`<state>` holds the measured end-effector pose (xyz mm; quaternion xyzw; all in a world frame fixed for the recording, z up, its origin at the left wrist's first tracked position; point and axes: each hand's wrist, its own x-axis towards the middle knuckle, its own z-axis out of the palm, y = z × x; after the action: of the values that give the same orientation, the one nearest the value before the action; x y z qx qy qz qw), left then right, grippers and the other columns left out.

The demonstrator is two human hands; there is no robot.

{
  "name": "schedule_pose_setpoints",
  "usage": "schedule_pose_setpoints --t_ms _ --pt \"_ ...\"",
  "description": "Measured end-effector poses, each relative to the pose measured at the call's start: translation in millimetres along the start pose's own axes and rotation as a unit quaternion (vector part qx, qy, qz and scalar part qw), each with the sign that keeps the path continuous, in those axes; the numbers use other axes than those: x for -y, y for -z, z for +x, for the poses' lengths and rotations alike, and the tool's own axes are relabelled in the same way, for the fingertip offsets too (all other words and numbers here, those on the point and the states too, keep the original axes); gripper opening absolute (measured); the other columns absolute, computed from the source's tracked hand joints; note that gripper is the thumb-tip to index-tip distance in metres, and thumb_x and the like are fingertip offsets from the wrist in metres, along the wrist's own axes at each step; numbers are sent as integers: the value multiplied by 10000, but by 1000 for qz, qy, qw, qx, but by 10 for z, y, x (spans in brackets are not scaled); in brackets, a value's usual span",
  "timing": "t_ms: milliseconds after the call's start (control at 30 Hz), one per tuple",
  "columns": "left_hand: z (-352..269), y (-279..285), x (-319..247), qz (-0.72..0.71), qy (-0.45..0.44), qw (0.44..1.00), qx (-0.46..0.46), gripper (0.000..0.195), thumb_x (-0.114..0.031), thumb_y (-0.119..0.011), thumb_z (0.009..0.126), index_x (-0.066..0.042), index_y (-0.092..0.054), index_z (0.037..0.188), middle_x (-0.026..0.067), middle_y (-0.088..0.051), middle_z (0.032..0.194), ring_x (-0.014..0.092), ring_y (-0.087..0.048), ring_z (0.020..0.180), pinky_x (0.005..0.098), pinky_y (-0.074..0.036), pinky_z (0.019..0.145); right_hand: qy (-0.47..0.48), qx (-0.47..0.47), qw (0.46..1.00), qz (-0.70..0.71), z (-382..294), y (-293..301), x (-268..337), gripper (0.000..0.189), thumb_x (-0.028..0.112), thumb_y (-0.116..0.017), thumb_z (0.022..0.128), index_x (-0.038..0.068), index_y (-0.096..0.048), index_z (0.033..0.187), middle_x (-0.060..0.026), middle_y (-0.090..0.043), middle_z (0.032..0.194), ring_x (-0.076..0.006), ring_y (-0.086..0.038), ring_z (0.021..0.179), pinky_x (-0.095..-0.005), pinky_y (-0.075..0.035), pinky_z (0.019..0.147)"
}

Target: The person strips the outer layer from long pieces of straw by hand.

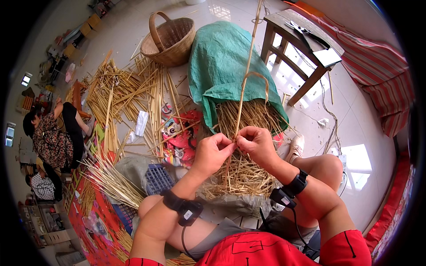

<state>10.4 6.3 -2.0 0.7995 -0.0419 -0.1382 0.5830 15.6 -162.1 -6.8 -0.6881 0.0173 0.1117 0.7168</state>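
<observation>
A long dry plant stalk (248, 71) rises from between my hands towards the top of the view, with a curled dry leaf hanging off it. My left hand (214, 151) pinches the stalk's lower part between thumb and finger. Close against it, my right hand (254, 143) grips the same stalk just above. Behind the hands, a green woven sack (226, 60) lies with a bundle of dry stalks (248, 114) showing from its mouth. Below the hands, cut straw pieces (244, 179) lie heaped on a plastic sheet.
A wicker basket (179, 36) stands beyond the sack. Pruning shears (308, 35) lie on a wooden stool (283, 20) at right. Trimmed stalks (116, 86) are piled on the left floor, near a pale bundle (113, 181). Two people (53, 139) (43, 186) sit far left. A cable (332, 123) crosses the right floor.
</observation>
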Motion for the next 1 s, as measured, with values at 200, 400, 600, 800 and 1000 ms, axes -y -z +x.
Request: schedule_pose_setpoints --t_ms 200,400,600,800,1000 --pt "-12 -10 27 2 3 1000 11 95 -67 -687 836 7 -628 825 -2 -641 741 31 -539 675 198 -447 600 7 -3 999 -35 0 -8 -8 82 43 -608 807 -35 -631 809 -1 -598 661 -42 -509 572 -201 -403 505" --pt "-8 28 -11 -74 8 996 44 109 -99 -667 863 1 -633 836 3 -637 741 40 -536 647 195 -440 583 -4 9 999 39 -1 -10 14 81 52 -604 831 -26 -621 844 0 -589 674 -42 -493 565 -192 -389 510" --pt "9 31 -2 -173 25 983 51 119 -119 -654 879 -3 -637 858 7 -636 754 47 -532 631 195 -433 579 -32 26 994 105 18 7 -9 91 62 -610 843 -19 -621 883 -1 -590 697 -42 -479 570 -185 -378 519" --pt "22 16 -6 -113 15 993 34 85 -77 -640 875 2 -633 844 5 -645 742 37 -541 638 199 -438 566 -21 22 997 66 -3 8 69 119 95 -635 829 -23 -638 846 -2 -608 704 -37 -505 603 -184 -384 532" --pt "27 26 33 -159 20 986 48 89 -80 -632 881 -1 -633 841 3 -643 742 35 -528 625 194 -428 564 -50 44 995 73 16 56 66 127 112 -645 848 -14 -638 855 3 -589 678 -37 -488 568 -182 -369 504"
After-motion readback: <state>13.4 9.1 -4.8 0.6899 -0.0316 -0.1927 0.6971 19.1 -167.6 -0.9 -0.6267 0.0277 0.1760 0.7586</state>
